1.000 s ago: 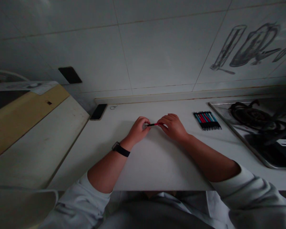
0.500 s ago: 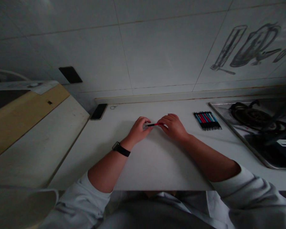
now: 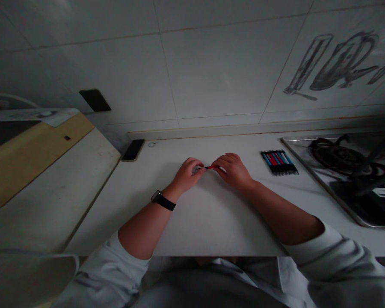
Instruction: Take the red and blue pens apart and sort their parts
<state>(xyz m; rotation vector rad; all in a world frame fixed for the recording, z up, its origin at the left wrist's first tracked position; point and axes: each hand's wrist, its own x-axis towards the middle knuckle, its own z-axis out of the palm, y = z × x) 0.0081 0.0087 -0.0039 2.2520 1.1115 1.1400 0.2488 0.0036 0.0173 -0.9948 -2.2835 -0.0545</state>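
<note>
Between my two hands, just over the white counter (image 3: 208, 222), lies a red and black pen (image 3: 211, 167). My left hand (image 3: 188, 173) pinches its black end between thumb and fingers, covering most of that part. My right hand (image 3: 231, 169) grips the red end, with the fingers curled over it. Only a short middle stretch of the pen shows. To the right of my right hand, a row of several pens (image 3: 279, 162) in blue, red and white with black grips lies side by side on the counter.
A dark phone (image 3: 133, 150) lies at the back left, with a small ring-like object (image 3: 152, 144) beside it. On the right is a gas stove (image 3: 340, 158) with a metal rim. A wooden-edged cabinet (image 3: 51, 167) borders the left side. The tiled wall (image 3: 211, 72) stands behind.
My left thumb and fingers have closed over the pen's black end, which showed more openly before. My right hand stays in place on the red end.
</note>
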